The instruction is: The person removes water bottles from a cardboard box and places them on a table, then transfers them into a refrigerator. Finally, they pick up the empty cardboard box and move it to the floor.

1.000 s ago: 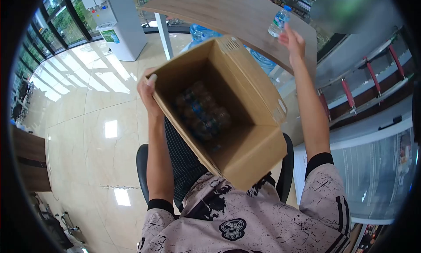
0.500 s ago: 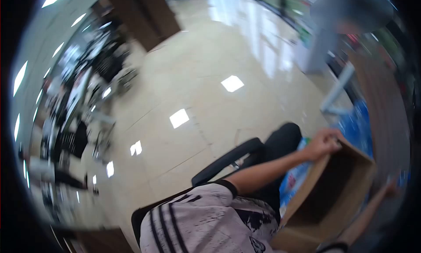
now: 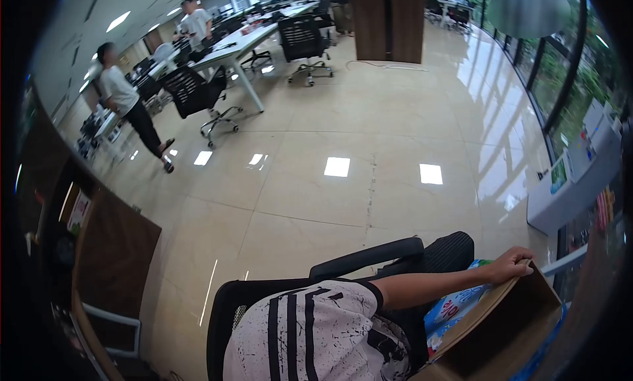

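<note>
My left hand (image 3: 512,265) is closed over the upper edge of an open cardboard box (image 3: 504,328), which is tilted at the lower right. The visible part of the box's inside is bare brown card. A blue, white and red printed plastic package (image 3: 455,310) lies against the near side of the box, under my left forearm. More blue plastic (image 3: 546,345) shows along the far side of the box. My right hand is outside the view.
I sit in a black chair with an armrest (image 3: 366,257). A brown cabinet panel (image 3: 119,249) stands at the left. Farther off are desks, office chairs (image 3: 194,94) and people (image 3: 125,94). A white machine (image 3: 573,173) stands by the windows at the right.
The view has swung left and up, bringing more of the office into sight. My right hand has gone out of view. My left hand still grips the box edge.
</note>
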Demonstrator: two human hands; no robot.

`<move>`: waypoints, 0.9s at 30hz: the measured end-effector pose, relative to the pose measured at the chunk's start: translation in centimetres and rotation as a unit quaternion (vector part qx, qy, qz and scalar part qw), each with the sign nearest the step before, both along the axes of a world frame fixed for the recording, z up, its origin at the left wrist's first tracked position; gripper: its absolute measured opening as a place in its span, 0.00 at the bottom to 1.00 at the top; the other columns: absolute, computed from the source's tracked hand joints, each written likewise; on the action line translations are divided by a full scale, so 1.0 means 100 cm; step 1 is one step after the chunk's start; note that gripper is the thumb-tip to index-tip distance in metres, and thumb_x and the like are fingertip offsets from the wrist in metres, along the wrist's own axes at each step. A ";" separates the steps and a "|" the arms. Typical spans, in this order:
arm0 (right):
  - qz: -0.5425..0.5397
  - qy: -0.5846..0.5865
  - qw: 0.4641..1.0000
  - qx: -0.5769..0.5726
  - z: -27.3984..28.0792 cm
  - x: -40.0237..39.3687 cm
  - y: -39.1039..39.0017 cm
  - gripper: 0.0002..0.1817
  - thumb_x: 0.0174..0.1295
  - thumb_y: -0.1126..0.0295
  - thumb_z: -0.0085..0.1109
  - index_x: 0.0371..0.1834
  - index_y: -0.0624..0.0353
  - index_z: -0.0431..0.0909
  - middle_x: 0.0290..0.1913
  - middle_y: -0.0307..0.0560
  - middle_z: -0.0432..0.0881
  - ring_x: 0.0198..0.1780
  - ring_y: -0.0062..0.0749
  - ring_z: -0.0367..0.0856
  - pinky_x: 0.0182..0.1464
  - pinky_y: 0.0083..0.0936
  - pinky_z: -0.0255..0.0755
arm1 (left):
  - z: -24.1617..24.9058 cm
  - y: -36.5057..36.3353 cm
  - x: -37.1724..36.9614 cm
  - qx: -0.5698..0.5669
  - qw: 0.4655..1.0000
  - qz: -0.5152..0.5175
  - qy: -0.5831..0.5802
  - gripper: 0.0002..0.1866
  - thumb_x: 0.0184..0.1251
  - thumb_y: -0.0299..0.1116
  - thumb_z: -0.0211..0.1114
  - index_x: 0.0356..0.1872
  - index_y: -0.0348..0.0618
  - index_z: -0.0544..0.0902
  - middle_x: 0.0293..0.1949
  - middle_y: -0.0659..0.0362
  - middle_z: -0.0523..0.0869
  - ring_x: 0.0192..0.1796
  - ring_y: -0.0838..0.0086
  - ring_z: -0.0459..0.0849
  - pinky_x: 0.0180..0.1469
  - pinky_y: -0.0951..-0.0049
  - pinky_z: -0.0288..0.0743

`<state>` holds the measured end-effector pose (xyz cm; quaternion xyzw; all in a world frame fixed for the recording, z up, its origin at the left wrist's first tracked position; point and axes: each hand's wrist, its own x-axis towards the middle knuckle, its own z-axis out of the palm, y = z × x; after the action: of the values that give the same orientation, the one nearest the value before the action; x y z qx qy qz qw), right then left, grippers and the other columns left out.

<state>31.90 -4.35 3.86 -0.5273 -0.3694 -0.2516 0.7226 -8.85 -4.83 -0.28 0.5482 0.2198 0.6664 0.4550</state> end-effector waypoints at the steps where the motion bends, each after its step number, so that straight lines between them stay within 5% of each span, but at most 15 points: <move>1: 0.040 -0.023 0.999 0.009 0.006 -0.024 0.003 0.36 0.30 0.48 0.76 0.39 0.63 0.76 0.39 0.54 0.78 0.36 0.41 0.78 0.42 0.37 0.72 | 0.001 0.000 -0.008 0.002 1.000 0.016 -0.005 0.14 0.50 0.39 0.58 0.26 0.36 0.74 0.22 0.64 0.71 0.28 0.83 0.67 0.29 0.78 0.60; 7: 0.366 -0.166 0.915 0.032 0.031 -0.160 0.010 0.36 0.27 0.48 0.75 0.38 0.62 0.75 0.38 0.52 0.78 0.36 0.41 0.77 0.45 0.36 0.69 | -0.014 0.010 -0.051 0.019 0.989 0.145 0.029 0.14 0.52 0.40 0.57 0.27 0.36 0.73 0.22 0.64 0.69 0.28 0.82 0.66 0.32 0.77 0.62; 10: 0.543 -0.243 0.803 -0.020 0.040 -0.207 0.011 0.36 0.26 0.48 0.75 0.37 0.61 0.75 0.37 0.51 0.78 0.36 0.40 0.77 0.47 0.35 0.67 | -0.004 -0.003 -0.068 0.027 0.985 0.168 0.012 0.14 0.53 0.40 0.56 0.26 0.36 0.73 0.22 0.63 0.69 0.29 0.81 0.66 0.33 0.76 0.62; 14: 0.692 -0.390 0.588 -0.151 0.060 -0.260 0.024 0.36 0.24 0.49 0.74 0.36 0.60 0.74 0.36 0.50 0.78 0.37 0.40 0.76 0.49 0.35 0.65 | -0.010 -0.013 -0.090 0.022 0.981 0.190 0.023 0.15 0.54 0.41 0.56 0.27 0.37 0.73 0.24 0.62 0.70 0.30 0.80 0.67 0.35 0.75 0.63; 17: 0.697 -0.514 0.437 -0.245 0.086 -0.289 0.026 0.31 0.18 0.57 0.75 0.30 0.59 0.76 0.26 0.45 0.78 0.30 0.36 0.76 0.43 0.30 0.66 | -0.013 -0.013 -0.097 0.025 0.980 0.197 0.017 0.15 0.56 0.41 0.57 0.30 0.37 0.75 0.25 0.63 0.72 0.31 0.81 0.68 0.36 0.77 0.63; 22: 0.700 -0.502 0.391 -0.325 0.073 -0.302 0.034 0.23 0.16 0.60 0.75 0.18 0.61 0.77 0.22 0.44 0.77 0.25 0.29 0.77 0.30 0.22 0.68 | -0.024 -0.005 -0.099 0.011 0.984 0.175 0.016 0.15 0.58 0.41 0.57 0.33 0.37 0.77 0.27 0.63 0.75 0.33 0.82 0.70 0.37 0.79 0.65; 25: 0.674 -0.513 0.396 -0.354 0.072 -0.293 0.039 0.23 0.17 0.62 0.75 0.20 0.62 0.78 0.22 0.44 0.77 0.25 0.31 0.77 0.31 0.22 0.69 | -0.028 0.008 -0.089 0.006 0.988 0.150 0.021 0.14 0.58 0.40 0.59 0.35 0.38 0.77 0.29 0.64 0.75 0.34 0.83 0.71 0.38 0.79 0.66; 27: 0.635 -0.541 0.325 -0.445 0.077 -0.293 0.036 0.34 0.22 0.51 0.78 0.33 0.65 0.81 0.32 0.52 0.81 0.35 0.39 0.81 0.39 0.32 0.74 | -0.030 0.008 -0.082 -0.023 0.985 0.173 0.013 0.16 0.58 0.41 0.60 0.35 0.37 0.77 0.29 0.62 0.76 0.35 0.80 0.72 0.40 0.77 0.67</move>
<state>2.55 -0.72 11.59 -0.1224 -0.9579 0.2564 -0.0403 -17.08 -3.99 -3.31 0.5003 0.3324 0.7224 0.3426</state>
